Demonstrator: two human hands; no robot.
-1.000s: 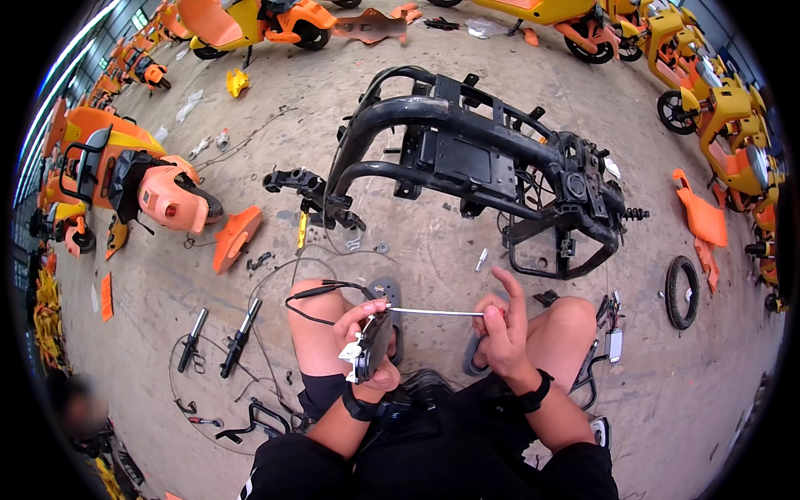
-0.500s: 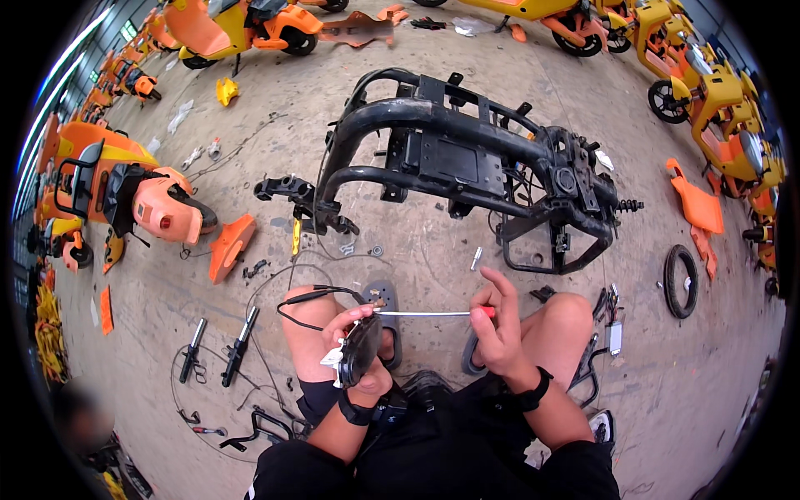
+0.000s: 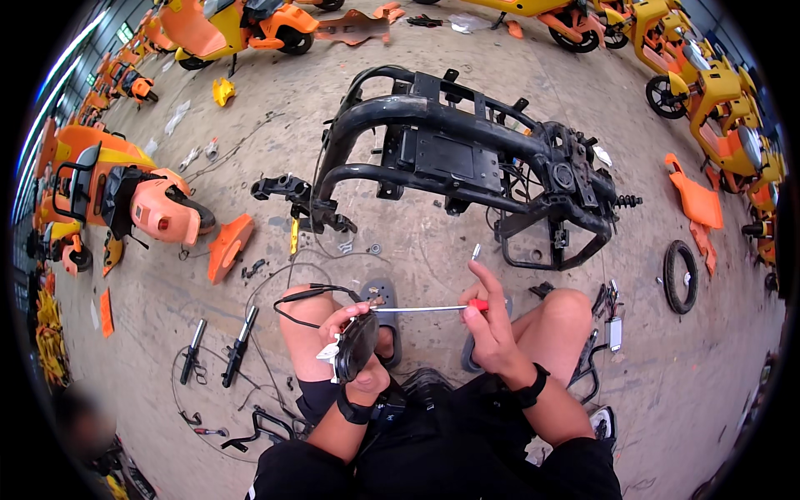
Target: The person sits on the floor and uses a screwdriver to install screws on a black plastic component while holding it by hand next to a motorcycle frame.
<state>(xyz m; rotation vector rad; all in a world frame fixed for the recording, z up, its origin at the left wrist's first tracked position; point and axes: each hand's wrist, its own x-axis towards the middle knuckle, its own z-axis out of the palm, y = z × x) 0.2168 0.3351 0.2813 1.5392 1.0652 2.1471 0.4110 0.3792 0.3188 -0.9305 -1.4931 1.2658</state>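
Observation:
Between my knees, my left hand [image 3: 360, 375] grips a black rounded part [image 3: 358, 346] with a white piece [image 3: 327, 351] on its side and a black cable [image 3: 308, 292] looping off to the left. My right hand [image 3: 492, 329] holds a screwdriver by its red handle [image 3: 476, 306], index finger raised and thumb against the handle. The long steel shank [image 3: 421, 309] runs leftward to the upper edge of the black part, near my left fingers; exactly what the tip touches is too small to tell.
A black scooter frame [image 3: 442, 150] lies ahead. Two fork tubes [image 3: 237, 346], cables and a bent bracket [image 3: 254, 433] lie at left; a tyre [image 3: 681, 279] and orange panels [image 3: 692, 192] at right. Orange-yellow scooters [image 3: 150, 183] surround the area. A person [image 3: 83, 421] is at lower left.
Both hands, with the black part and screwdriver, have shifted slightly. The red handle, hidden a second ago, now shows in my right fingers. The surroundings appear slightly shifted as the view moves.

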